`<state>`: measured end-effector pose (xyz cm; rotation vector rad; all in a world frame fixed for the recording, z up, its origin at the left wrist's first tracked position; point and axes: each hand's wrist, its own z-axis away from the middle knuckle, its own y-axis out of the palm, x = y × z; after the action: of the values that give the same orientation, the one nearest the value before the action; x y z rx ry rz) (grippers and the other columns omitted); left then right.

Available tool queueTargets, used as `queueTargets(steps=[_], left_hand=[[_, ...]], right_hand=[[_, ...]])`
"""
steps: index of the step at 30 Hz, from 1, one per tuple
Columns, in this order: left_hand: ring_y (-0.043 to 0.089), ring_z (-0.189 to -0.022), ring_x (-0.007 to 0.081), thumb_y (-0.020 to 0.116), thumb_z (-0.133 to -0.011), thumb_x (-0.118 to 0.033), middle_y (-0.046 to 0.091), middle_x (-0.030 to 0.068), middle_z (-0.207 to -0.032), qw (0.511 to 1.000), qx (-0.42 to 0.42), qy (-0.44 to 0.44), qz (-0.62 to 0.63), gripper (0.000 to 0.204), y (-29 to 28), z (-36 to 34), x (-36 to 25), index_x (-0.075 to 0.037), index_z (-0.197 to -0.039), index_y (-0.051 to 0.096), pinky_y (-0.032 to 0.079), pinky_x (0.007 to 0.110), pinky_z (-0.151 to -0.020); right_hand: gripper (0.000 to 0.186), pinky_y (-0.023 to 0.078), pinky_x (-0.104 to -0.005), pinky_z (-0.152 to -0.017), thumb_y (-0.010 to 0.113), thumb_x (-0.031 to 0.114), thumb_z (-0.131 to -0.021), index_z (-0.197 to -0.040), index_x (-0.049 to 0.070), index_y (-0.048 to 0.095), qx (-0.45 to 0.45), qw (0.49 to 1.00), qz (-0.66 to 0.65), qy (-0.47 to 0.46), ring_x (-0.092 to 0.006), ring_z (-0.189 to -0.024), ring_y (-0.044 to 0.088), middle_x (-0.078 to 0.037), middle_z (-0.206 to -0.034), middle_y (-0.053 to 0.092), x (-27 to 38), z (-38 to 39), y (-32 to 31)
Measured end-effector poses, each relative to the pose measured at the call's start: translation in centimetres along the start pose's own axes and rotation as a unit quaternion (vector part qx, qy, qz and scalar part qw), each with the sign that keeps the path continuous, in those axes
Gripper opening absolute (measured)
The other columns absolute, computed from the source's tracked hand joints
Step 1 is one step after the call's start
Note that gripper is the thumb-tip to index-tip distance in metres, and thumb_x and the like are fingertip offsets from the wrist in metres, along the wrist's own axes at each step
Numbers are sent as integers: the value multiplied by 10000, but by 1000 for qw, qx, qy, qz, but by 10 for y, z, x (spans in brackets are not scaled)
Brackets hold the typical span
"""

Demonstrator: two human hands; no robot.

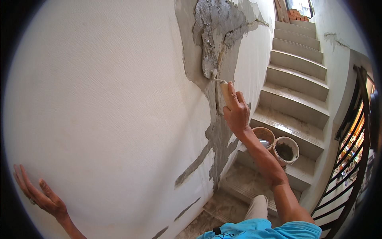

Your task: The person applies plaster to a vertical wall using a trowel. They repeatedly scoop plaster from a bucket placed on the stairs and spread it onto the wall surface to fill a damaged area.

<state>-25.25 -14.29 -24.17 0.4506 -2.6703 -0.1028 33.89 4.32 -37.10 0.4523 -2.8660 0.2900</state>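
My right hand (237, 109) grips the pale handle of a trowel (226, 92), whose metal end is at the lower part of a thick grey mortar patch (209, 47) on the white wall (99, 87); the blade is partly smeared and hard to make out. A crack (218, 99) runs down through grey patching below and beside it. At the lower left, my left hand (41, 191) rests against the wall with fingers spread, a ring on one finger.
Concrete stairs (298, 95) climb at the right, with two buckets (285, 155) on a step, one holding grey mix. A black railing (346, 159) curves along the far right. Stacked red bricks (297, 15) and boards stand at the top. My leg is on the lower steps.
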Motion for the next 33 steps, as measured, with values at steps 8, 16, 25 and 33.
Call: queueTargets(steps=[8,16,25,33], left_hand=[[300,-1543,319,357,-1117,-413,409,122,-1624,1000,-12,-6,0,533,1,1,1,-113,-1552,428,243,527,-1270],[300,-1543,310,354,-1119,-410,402,118,-1628,1000,-15,-15,9,535,2,-3,-4,-102,-1550,429,243,510,-1274],[295,-1544,308,347,-1116,-434,399,116,-1628,1000,-15,-20,3,556,-1,-3,-4,-98,-1551,426,244,513,-1275],[282,-1550,307,334,-1115,-443,391,115,-1633,1000,-14,-27,7,554,0,-3,-5,-121,-1558,421,234,518,-1277]], right_hand=[[806,556,-435,-735,670,-8,-723,-1504,144,540,27,999,-28,15,-350,-814,678,-148,-988,626,-12,-14,-47],[820,568,-433,-726,654,-45,-724,-1507,167,538,-18,999,-40,-20,-337,-823,687,-145,-999,650,0,-50,-11],[804,564,-403,-771,687,-39,-695,-1474,127,581,71,987,-143,27,-315,-838,685,-166,-1036,664,-7,5,-52],[813,573,-449,-824,691,-1,-704,-1494,116,540,-55,995,-37,75,-364,-942,697,-200,-1110,671,-45,-84,-7]])
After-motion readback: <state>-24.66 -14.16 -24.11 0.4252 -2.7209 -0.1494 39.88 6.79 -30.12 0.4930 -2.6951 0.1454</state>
